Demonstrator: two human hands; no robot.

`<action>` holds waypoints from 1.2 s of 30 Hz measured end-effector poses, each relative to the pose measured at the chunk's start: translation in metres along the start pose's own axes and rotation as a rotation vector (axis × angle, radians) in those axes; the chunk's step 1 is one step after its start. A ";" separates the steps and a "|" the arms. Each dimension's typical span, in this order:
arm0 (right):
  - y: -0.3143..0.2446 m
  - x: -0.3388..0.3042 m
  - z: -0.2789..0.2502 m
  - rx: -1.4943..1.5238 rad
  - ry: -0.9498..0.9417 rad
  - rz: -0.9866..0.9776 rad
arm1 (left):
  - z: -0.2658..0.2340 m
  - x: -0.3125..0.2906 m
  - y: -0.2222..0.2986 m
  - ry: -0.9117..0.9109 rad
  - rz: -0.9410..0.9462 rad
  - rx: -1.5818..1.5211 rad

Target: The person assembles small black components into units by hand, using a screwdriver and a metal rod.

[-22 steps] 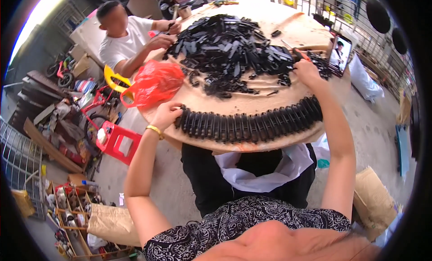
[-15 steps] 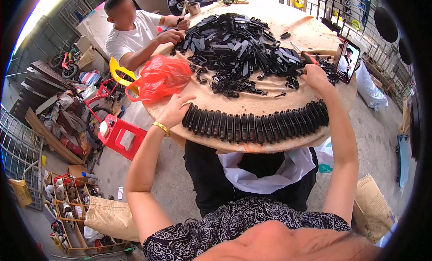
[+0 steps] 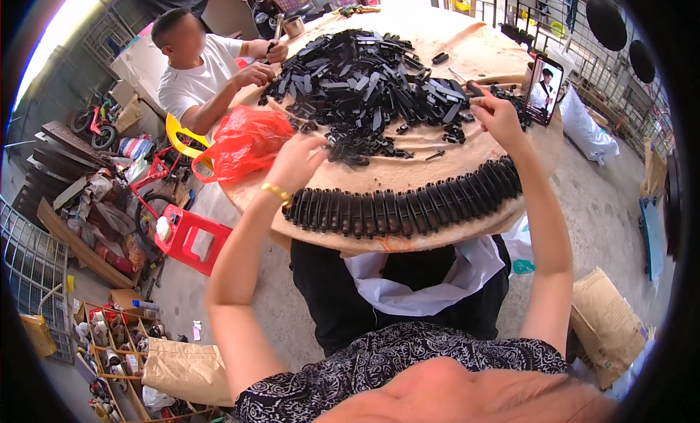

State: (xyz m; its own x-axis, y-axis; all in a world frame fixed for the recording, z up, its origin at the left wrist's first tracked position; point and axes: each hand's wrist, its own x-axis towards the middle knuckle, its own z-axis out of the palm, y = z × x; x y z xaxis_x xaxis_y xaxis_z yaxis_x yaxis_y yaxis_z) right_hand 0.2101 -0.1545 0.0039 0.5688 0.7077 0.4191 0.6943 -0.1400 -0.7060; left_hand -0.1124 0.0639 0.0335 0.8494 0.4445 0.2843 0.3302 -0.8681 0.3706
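A curved row of black plastic link pieces (image 3: 401,210), set side by side, lies along the near edge of the round table. My left hand (image 3: 300,160), with a gold bangle on its wrist, hovers beyond the row's left end. Its fingers are spread, close to small black parts (image 3: 350,149) at the pile's near edge. Past the right end of the row is my right hand (image 3: 502,122), its bent fingers apart and pointing left. Just beyond its fingertips lies a tool handle (image 3: 477,90), dark with some red. I see nothing held in either hand.
A large heap of black plastic parts (image 3: 364,80) covers the table's middle. Beside it sits a red plastic bag (image 3: 251,142). A phone (image 3: 543,90) stands at the right edge. Across the table, a co-worker (image 3: 208,76) handles a part. A white bag (image 3: 430,284) hangs at my lap.
My left hand has left the row's left end and reached forward, fingers spreading. My right hand's fingers have loosened near the tool. The whole view has shifted slightly.
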 end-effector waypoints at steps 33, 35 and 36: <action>-0.113 -0.131 0.046 0.342 0.135 -0.355 | 0.074 -0.046 0.142 -0.087 0.012 -0.945; -0.111 -0.135 0.044 0.332 0.106 -0.356 | 0.074 -0.054 0.143 -0.173 -0.097 -1.146; -0.110 -0.137 0.044 0.345 0.095 -0.346 | 0.074 -0.055 0.140 -0.235 -0.192 -1.459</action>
State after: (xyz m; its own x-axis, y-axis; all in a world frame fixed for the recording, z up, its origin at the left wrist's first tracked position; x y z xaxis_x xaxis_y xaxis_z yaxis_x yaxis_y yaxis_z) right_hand 0.0363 -0.2056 -0.0005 0.3797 0.6038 0.7009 0.6723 0.3403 -0.6574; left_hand -0.0826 -0.0987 0.0044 0.9339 0.3556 0.0370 -0.1304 0.2423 0.9614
